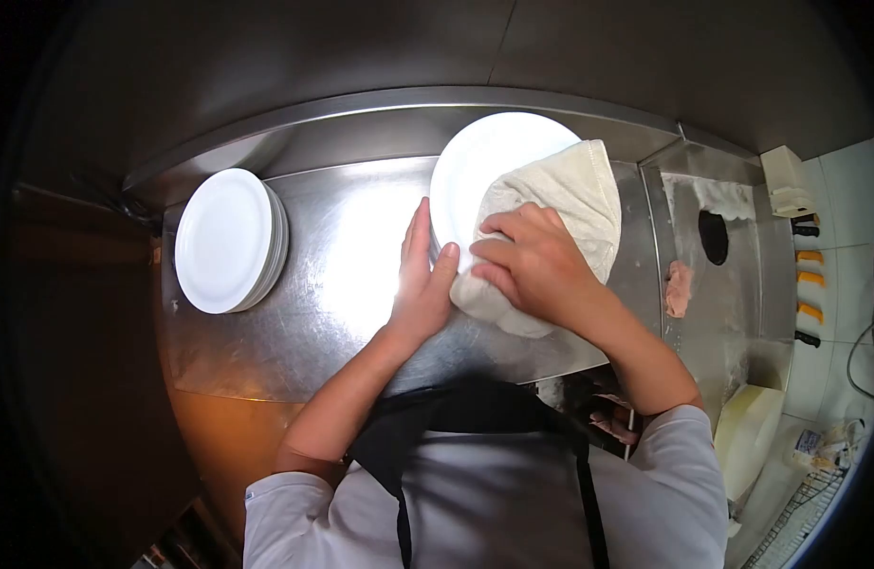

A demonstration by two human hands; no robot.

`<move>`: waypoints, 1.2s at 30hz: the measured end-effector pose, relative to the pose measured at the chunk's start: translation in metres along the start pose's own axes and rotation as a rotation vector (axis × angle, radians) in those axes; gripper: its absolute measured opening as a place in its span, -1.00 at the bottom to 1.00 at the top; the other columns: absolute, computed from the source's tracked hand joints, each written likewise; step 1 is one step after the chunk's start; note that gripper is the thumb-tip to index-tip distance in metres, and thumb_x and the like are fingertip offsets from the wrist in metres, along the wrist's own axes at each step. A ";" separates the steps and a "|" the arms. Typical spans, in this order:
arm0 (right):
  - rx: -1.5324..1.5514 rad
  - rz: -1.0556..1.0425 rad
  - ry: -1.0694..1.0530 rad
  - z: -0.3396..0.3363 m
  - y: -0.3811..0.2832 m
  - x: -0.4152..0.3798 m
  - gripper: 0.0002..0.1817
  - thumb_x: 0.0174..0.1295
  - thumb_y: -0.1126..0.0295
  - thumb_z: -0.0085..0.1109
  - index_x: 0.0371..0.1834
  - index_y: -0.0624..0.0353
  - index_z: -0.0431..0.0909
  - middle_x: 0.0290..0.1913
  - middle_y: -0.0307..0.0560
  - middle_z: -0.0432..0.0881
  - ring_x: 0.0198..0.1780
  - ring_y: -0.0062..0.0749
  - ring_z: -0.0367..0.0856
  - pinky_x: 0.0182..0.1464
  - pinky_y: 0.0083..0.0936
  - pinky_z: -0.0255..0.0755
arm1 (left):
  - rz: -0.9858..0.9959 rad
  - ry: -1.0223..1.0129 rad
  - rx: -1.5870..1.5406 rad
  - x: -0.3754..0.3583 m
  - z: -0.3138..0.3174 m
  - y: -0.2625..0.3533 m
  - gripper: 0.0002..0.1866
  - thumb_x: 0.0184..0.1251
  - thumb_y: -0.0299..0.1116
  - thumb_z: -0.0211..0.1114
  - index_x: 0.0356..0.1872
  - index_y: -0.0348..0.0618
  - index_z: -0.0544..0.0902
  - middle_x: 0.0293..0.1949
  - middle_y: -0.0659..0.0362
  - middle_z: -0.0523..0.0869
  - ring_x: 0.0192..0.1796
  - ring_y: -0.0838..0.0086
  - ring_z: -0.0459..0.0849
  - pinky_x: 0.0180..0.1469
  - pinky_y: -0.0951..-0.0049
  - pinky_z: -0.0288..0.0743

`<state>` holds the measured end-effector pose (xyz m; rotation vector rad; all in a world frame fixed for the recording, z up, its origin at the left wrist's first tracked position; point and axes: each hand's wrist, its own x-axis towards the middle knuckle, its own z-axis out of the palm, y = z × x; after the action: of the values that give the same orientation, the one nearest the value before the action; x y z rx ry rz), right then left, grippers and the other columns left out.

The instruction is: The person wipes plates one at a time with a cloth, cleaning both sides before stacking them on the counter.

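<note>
A stack of white plates [467,166] stands at the back of the steel counter, in front of me. My left hand [423,284] lies along the left side of this stack, fingers stretched out and thumb apart by the rim. A cream cloth [574,185] covers the right part of the top plate and hangs over its edge. With bent fingers my right hand [536,261] grips the cloth against the plate's surface. Part of the plate's front is hidden under the cloth and hand.
Another stack of white plates [223,242] stands on the left of the steel counter [351,351]. To the right is a steel sink area with a pinkish cloth [678,289] and a dark oval opening [713,237]. Knives with yellow handles [810,279] line the right wall.
</note>
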<state>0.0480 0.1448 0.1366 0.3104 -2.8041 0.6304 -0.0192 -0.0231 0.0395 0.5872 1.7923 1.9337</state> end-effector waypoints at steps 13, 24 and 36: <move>0.062 0.010 -0.074 0.006 0.004 0.028 -0.90 0.20 0.45 0.29 -0.24 0.15 0.69 -0.18 -0.09 0.69 -0.11 -0.13 0.59 0.07 -0.25 0.38 | 0.239 -0.060 0.146 -0.002 -0.010 -0.021 -0.25 0.57 -0.32 0.04 0.60 -0.30 -0.14 0.58 -0.16 0.01 0.61 0.16 0.02 0.57 0.25 -0.09; -0.002 0.050 -0.178 0.006 0.006 0.030 -0.85 0.11 0.44 0.38 -0.25 0.17 0.72 -0.23 -0.10 0.68 -0.10 -0.11 0.58 0.07 -0.24 0.39 | 0.273 -0.080 0.402 -0.008 -0.004 -0.007 0.55 -0.19 0.18 0.64 0.53 -0.42 -0.35 0.50 -0.38 -0.03 0.55 -0.19 0.00 0.55 -0.04 -0.07; -0.101 0.056 -0.022 0.036 0.020 0.061 -0.92 -0.03 0.62 0.31 -0.45 0.25 0.64 -0.37 0.02 0.63 -0.20 -0.04 0.57 -0.11 -0.24 0.46 | 0.246 0.005 0.562 -0.004 0.014 -0.002 0.65 -0.34 0.01 0.75 0.51 -0.35 -0.48 0.51 -0.39 -0.10 0.57 -0.19 -0.04 0.59 0.04 -0.07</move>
<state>-0.0220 0.1371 0.1154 0.2220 -2.8625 0.4985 -0.0081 -0.0137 0.0388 1.0251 2.3720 1.5517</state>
